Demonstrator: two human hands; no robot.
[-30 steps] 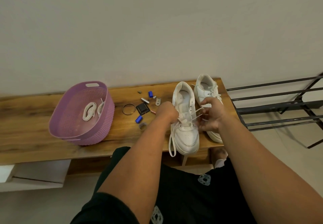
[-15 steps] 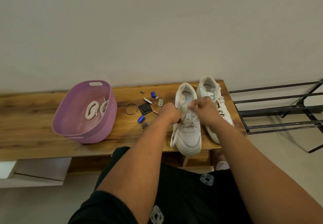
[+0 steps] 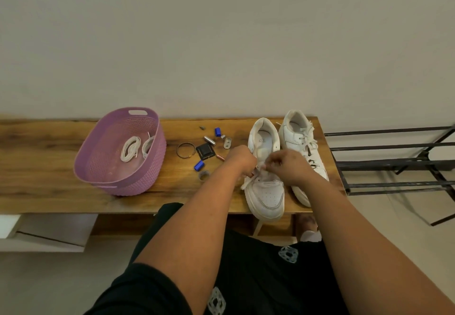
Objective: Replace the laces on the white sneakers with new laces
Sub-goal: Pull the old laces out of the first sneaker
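Two white sneakers stand side by side at the right end of a wooden bench [image 3: 49,191], toes toward us. We work on the left sneaker [image 3: 267,191], whose toe pokes just past the bench's front edge; its upper eyelets look bare and a loose white lace [image 3: 246,183] trails off its left side. Our left hand [image 3: 242,161] is curled at the shoe's left flank, and the lace seems to run into it, though we cannot tell whether the fingers actually hold it. Our right hand [image 3: 286,164] pinches a bit of lace over the tongue. The right sneaker [image 3: 299,140] is laced, its outer side near the bench's right edge, beyond which a black metal rack [image 3: 394,164] begins. A purple basket [image 3: 152,179] sits well apart to the left, holding two coiled white laces [image 3: 129,148]. Between basket and shoes lies a scatter of small hardware [image 3: 205,151], leaving bare wood along the front edge.
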